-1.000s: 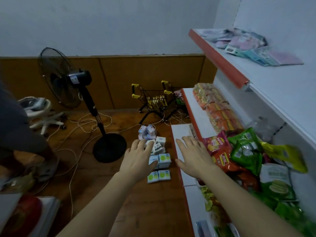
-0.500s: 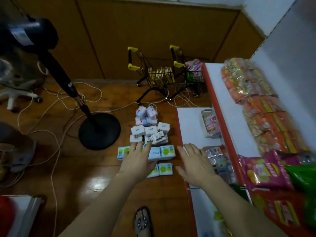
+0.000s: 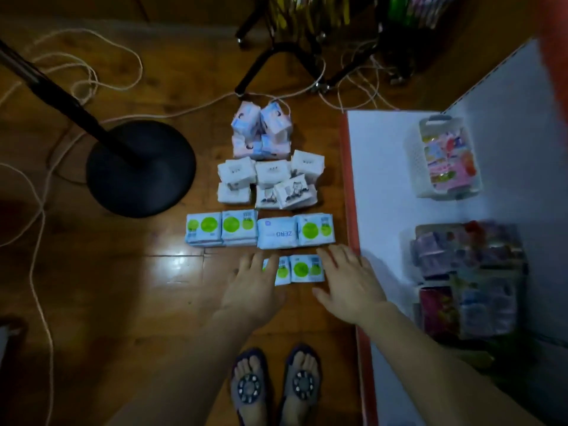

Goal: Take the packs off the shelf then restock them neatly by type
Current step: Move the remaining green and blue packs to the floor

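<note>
Packs lie sorted in rows on the wooden floor. Farthest are pink-and-blue packs (image 3: 261, 130), then white packs (image 3: 270, 179), then a row of green-dot packs (image 3: 221, 227) with one blue ZERO pack (image 3: 276, 236). Nearest me lie two green-dot packs (image 3: 302, 269). My left hand (image 3: 253, 287) hovers over the left one, fingers spread, holding nothing. My right hand (image 3: 349, 281) is spread just right of that pair, beside the red edge of the white bottom shelf (image 3: 384, 179).
A white basket (image 3: 442, 158) of small packets and a heap of mixed packs (image 3: 467, 278) sit on the shelf. A fan's black base (image 3: 141, 167) and loose cables (image 3: 40, 229) lie on the left. Cart legs (image 3: 276, 56) stand at the back. My sandalled feet (image 3: 276, 385) are below.
The view has tilted down from the shelves to the floor. Both hands have dropped toward the nearest green-dot packs, staying open.
</note>
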